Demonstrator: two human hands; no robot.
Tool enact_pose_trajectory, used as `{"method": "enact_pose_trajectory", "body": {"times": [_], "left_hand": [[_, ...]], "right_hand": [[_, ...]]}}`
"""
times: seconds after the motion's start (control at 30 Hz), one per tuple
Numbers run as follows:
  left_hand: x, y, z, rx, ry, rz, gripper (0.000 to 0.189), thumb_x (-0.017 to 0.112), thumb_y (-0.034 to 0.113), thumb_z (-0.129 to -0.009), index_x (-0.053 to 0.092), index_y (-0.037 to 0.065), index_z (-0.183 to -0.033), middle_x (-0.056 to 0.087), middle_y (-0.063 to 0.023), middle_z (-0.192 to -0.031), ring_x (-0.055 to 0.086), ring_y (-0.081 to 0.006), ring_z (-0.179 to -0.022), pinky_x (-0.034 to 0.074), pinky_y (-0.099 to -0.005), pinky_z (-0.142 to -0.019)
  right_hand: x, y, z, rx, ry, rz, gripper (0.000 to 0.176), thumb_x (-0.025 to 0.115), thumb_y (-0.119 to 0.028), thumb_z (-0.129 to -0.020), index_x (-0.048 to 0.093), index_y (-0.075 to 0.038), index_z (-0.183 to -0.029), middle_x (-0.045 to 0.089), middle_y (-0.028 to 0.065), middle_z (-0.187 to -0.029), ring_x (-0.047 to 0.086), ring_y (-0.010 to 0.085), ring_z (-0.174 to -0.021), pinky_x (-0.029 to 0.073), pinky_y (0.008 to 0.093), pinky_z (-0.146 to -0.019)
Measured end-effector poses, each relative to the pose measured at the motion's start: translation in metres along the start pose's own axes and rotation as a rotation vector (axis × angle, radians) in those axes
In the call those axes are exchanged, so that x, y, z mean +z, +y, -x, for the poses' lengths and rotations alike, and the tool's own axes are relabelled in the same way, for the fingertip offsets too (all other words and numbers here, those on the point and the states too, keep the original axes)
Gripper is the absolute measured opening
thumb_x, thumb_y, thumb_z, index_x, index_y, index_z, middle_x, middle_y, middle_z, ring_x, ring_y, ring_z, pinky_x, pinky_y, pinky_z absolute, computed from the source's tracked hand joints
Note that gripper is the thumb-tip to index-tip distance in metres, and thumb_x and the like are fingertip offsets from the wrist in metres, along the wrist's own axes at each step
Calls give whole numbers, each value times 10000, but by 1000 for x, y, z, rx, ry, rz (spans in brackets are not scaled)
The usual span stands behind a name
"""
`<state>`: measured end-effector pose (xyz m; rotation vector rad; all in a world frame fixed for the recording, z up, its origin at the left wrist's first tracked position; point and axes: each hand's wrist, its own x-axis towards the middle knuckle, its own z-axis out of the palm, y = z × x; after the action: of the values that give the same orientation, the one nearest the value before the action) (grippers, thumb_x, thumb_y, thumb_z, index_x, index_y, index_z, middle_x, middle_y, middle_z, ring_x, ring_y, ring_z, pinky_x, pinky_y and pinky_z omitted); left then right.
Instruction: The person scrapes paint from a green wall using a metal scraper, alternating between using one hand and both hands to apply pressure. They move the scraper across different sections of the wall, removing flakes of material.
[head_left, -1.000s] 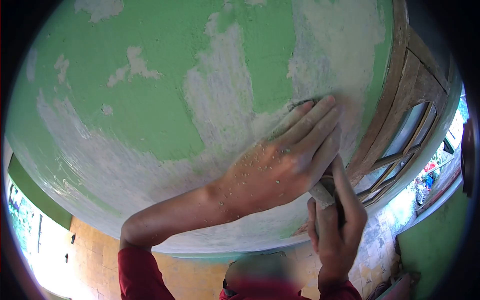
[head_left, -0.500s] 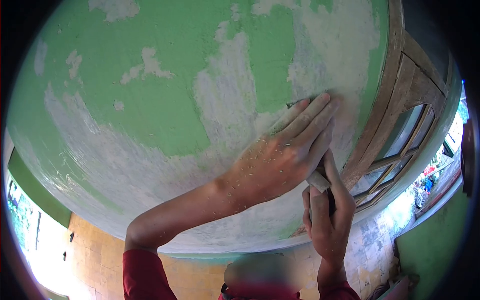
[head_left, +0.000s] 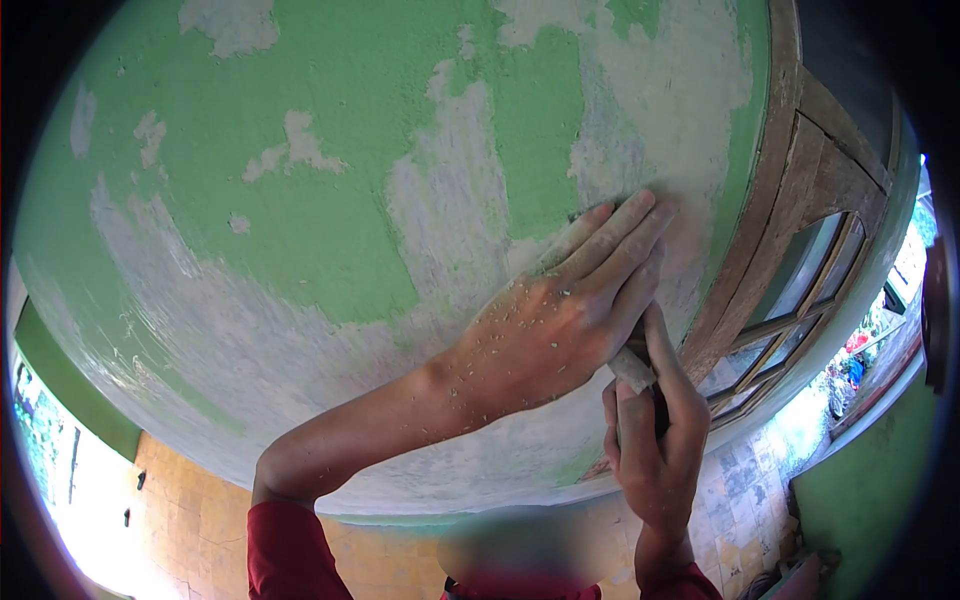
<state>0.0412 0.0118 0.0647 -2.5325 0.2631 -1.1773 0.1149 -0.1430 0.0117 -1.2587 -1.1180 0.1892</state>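
Peeling wall (head_left: 300,230) — left hand (head_left: 560,320) hides scraper (head_left: 632,368).

**Colour survey: peeling green wall, dust-flecked hand, red sleeves.**

The wall (head_left: 330,230) carries light green paint broken by irregular off-white and pale grey patches. These are broadest across the middle and upper right, with small isolated flakes at upper left. The left hand (head_left: 560,320) is speckled with pale yellowish flecks that run on down the forearm. The tool handle (head_left: 634,370) above the right hand (head_left: 650,450) is pale grey-beige. The sleeve (head_left: 285,555) is deep red. The window frame (head_left: 790,230) is weathered brown wood streaked with grey. The floor (head_left: 200,510) shows orange-tan tiles in a grid. A darker green band (head_left: 70,390) sits at lower left.
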Motion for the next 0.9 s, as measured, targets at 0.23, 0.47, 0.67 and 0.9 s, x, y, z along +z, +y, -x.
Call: {"method": "enact_pose_trajectory", "body": {"times": [0.23,0.47,0.67,0.9], "left_hand": [[2,-3,-3,26,49,-101,400,601,91,-880,616,-145,-1202,481,-296,-1484,448,-393,-1434,377,-483,-1200],[7,-1,1,24,66,-72,417,582,106,-896,599,-155,-1222,473,-302,-1486,441,-402,-1437,373,-482,-1201],[3,-3,-8,-1,93,-94,413,570,80,-902,585,-155,-1242,470,-303,-1486,430,-401,-1447,384,-481,-1196],[0,-5,-10,7,69,-71,403,575,69,-895,587,-164,-1223,466,-312,-1486,435,-407,-1441,386,-480,-1197]], "right_hand": [[4,4,2,-83,21,-6,535,423,-29,-1005,382,120,-1518,632,71,-837,404,29,-530,318,216,-435],[3,-1,-1,-85,40,20,530,416,-29,-1005,394,112,-1516,633,73,-871,407,27,-549,321,206,-476],[-1,-9,-8,-75,10,48,535,430,-37,-1003,405,93,-1521,654,71,-947,411,21,-564,321,196,-487],[-2,-2,-4,-54,-7,-22,535,442,-37,-1004,412,74,-1526,672,80,-999,418,23,-569,334,200,-475]]}}
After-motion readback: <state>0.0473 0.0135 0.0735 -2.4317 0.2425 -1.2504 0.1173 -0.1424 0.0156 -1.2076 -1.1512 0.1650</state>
